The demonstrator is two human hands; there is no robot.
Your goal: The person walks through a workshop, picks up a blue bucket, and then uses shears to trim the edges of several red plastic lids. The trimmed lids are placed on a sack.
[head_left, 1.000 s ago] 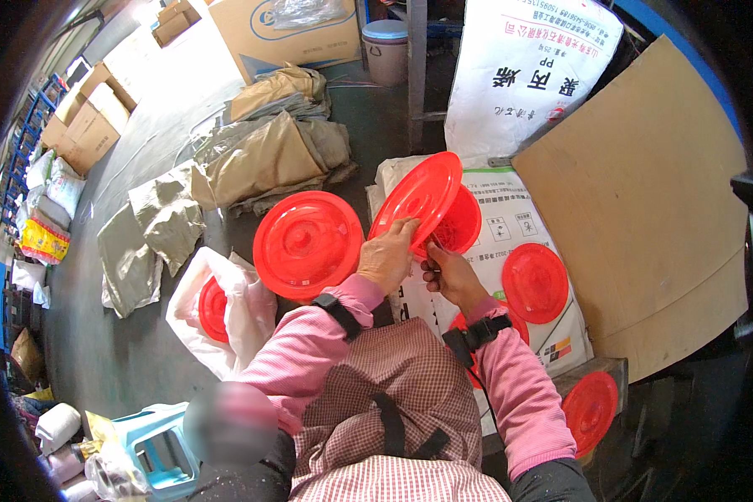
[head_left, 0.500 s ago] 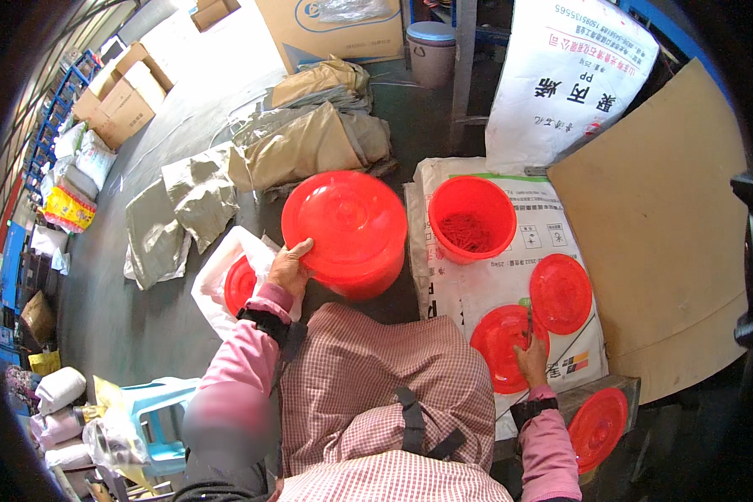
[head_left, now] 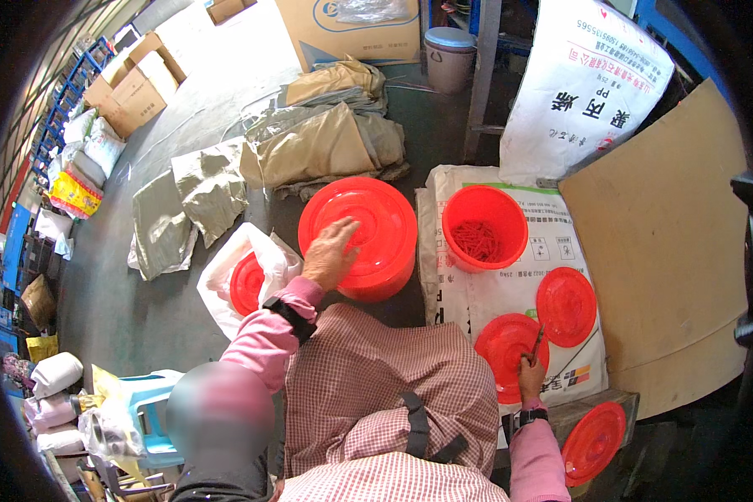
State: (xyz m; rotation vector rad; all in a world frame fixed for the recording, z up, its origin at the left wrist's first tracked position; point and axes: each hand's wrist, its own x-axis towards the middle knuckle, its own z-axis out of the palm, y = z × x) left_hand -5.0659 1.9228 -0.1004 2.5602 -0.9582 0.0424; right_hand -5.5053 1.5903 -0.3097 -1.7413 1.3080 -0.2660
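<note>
A large red plastic bucket [head_left: 375, 289] with a round lid [head_left: 386, 219] on it stands in front of me. My left hand [head_left: 330, 253] rests on that lid, palm down, fingers stretched out. On the right, my right hand [head_left: 530, 381] is closed round a slim, dark stick-like tool [head_left: 540, 336], whose exact kind I cannot make out. It is held over a loose red lid [head_left: 499, 347] on the sack-covered surface [head_left: 577, 381]. Another red lid [head_left: 566, 306] lies just beyond it. Farther back, an open red bucket [head_left: 515, 213] holds many small red strips [head_left: 477, 241].
Left of the large bucket, a white bag [head_left: 213, 289] holds a red round piece [head_left: 247, 283]. A third loose lid [head_left: 594, 443] sits near right. Folded tan sacks [head_left: 309, 155] lie ahead. A cardboard sheet [head_left: 661, 251] leans at right; a light-blue stool [head_left: 151, 410] stands near left.
My left hand has moved from the large lid's rim onto its top, fingers now spread. My right hand keeps the slim tool, now pointing up over the lid. The whole view has shifted slightly.
</note>
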